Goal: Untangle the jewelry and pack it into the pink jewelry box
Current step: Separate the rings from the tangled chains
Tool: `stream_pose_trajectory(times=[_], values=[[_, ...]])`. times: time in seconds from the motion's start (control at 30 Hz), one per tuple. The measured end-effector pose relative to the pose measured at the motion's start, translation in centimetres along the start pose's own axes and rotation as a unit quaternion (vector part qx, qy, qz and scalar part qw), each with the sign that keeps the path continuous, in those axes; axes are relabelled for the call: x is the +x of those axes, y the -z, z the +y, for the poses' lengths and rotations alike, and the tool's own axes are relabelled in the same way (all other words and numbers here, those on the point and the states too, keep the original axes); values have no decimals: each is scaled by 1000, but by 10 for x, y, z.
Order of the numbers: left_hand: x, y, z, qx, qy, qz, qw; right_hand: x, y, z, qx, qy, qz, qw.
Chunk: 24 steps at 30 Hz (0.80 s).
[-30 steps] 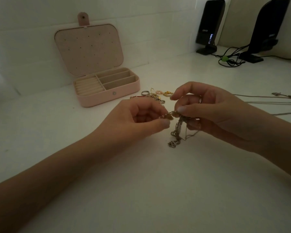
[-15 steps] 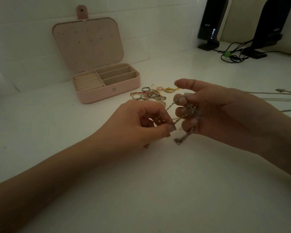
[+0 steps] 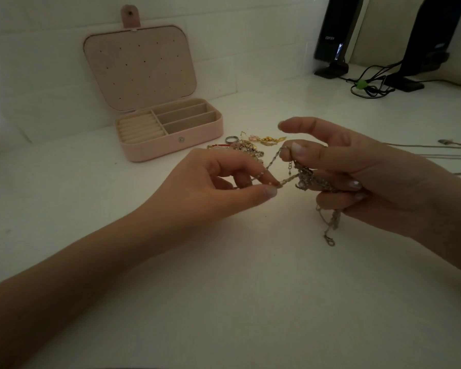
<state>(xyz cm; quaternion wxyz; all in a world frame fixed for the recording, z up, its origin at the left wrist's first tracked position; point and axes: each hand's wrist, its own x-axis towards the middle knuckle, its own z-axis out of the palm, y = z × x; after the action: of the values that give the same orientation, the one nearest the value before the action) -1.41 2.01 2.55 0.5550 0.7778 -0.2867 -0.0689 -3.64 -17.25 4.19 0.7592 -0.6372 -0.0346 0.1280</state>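
Dim light; white bench (image 3: 224,302). Pink jewelry box (image 3: 171,145) stands open at the back, lid (image 3: 140,66) tilted up against the wall, ring rolls in its left part, three long slots in its right part; nothing visible inside. Just right of the box and in front of it: loose heap of jewelry (image 3: 246,149), a silver ring, gold and pink pieces, one red strand; partly hidden behind the left hand (image 3: 216,182). Left-hand fingers (image 3: 268,191) pinch one chain strand (image 3: 273,163) between thumb and forefinger. The strand runs up and right to the right hand (image 3: 357,177), whose thumb and curled fingers hold the tangled chains (image 3: 308,179); its index finger is extended above. A chain end with clasp (image 3: 330,239) hangs below that hand. Far right of the box: thin chains (image 3: 410,145) laid out on the bench, right forearm crossing them. Back right: two black speakers (image 3: 336,30), bundled black cables (image 3: 367,86) with a green tie.
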Motion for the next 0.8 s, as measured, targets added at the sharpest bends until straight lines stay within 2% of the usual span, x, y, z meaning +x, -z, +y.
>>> stream_pose_trajectory(times=[0.13,0.33,0.47,0.7,0.8], values=[[0,0,2,-26,-12,19,999,0,-1,-1,11,1,0,1000],[-1,-4,1,-62,18,-20,998,-2,-4,0,6,5,-15,1000],[2,-6,2,-73,28,-9,997,-2,-8,2,-31,22,-35,999],[1,-4,2,-94,32,28,995,-2,-6,0,-54,31,-1,998],[4,-1,-1,-102,67,42,992,-4,-4,-1,-94,21,-11,995]])
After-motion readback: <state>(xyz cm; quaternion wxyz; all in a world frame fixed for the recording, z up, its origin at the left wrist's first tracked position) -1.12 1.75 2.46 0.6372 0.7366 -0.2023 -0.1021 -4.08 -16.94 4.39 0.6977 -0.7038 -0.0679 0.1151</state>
